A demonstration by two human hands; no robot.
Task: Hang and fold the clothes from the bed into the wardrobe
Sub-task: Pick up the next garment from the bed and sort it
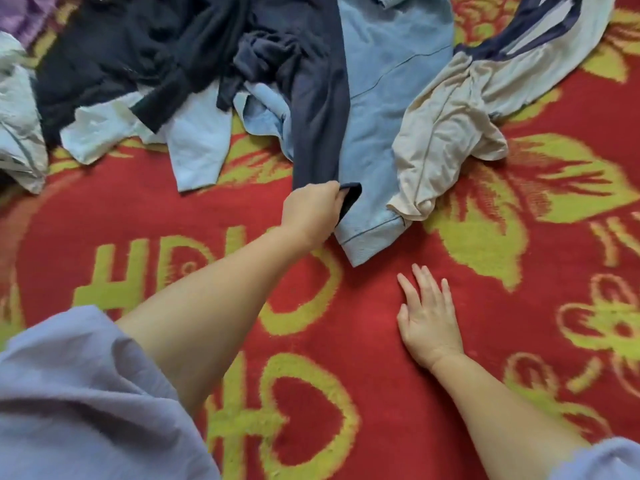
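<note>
A heap of clothes lies across the far side of the bed. My left hand grips the hem of a long dark navy garment that stretches away from me. Under and beside it lies a light blue denim piece, its hem near my left hand. A cream garment with navy trim is crumpled to the right. My right hand rests flat on the red blanket, fingers straight, holding nothing.
Black clothes, pale blue pieces, a grey-white garment and a purple one fill the far left. The red blanket has yellow flower and letter patterns. The wardrobe is out of view.
</note>
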